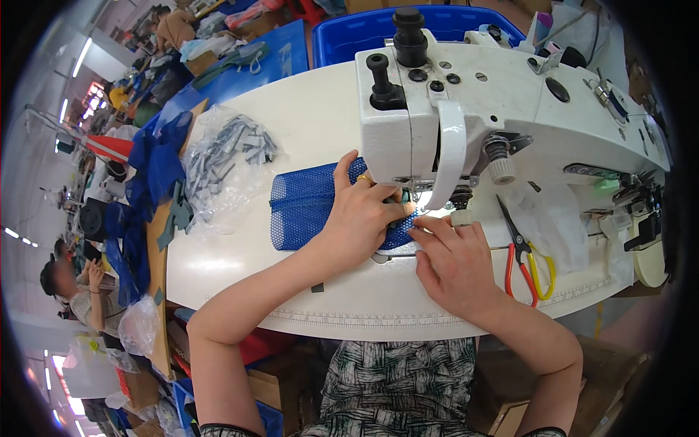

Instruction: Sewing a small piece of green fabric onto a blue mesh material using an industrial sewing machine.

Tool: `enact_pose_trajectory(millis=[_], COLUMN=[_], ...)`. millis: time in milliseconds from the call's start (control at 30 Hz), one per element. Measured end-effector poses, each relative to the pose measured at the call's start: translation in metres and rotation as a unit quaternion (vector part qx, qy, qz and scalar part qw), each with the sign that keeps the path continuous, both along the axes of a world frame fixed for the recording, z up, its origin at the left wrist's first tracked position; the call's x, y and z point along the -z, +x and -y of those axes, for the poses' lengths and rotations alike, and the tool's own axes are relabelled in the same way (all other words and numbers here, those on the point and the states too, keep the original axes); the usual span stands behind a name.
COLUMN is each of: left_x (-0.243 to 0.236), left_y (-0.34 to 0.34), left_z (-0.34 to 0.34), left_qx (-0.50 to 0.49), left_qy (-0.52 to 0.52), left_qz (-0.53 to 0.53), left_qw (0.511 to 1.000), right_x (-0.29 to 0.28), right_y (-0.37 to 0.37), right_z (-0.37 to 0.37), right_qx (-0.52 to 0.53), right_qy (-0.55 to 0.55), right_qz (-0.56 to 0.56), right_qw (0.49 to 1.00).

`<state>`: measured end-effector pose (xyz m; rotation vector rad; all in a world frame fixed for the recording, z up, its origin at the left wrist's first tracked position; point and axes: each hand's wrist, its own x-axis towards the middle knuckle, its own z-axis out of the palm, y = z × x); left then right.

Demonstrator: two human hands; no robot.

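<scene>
A blue mesh fabric piece (302,207) lies flat on the white sewing machine table, its right end under the needle area of a white sewing machine (397,138). My left hand (360,222) rests over the mesh, with thumb and fingers closed on its right part beside the lit presser foot; one finger sticks out to the far side. A small greenish bit shows at those fingertips. My right hand (459,266) has its fingertips closed at the mesh's right edge, just in front of the needle area. The needle and fingertips are partly hidden.
Scissors (518,251) with red and yellow handles lie right of my right hand. A clear plastic bag (229,156) of grey strips sits at the left. A blue bin (342,36) stands behind the machine. Other people are visible at far left.
</scene>
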<state>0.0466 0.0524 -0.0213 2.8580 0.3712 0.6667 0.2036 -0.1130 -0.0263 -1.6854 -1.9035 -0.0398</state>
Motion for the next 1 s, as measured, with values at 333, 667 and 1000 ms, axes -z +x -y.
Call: enact_pose_trajectory(millis=[333, 667, 1000], left_x=[-0.004, -0.036, -0.008], left_y=[-0.004, -0.020, -0.021], left_z=[-0.001, -0.036, -0.031], left_qx=[-0.005, -0.017, 0.086], left_qy=[-0.043, -0.106, -0.076], left_qz=[-0.012, -0.073, 0.007], left_qw=[0.999, 0.992, 0.993], right_x=[-0.001, 0.004, 0.001], right_y=[-0.001, 0.004, 0.009], right_z=[0.000, -0.004, -0.006], right_qx=[0.007, -0.080, -0.082], right_qy=[-0.006, -0.009, -0.095], right_qz=[-0.030, -0.092, -0.219], right_qw=[1.000, 0.993, 0.968])
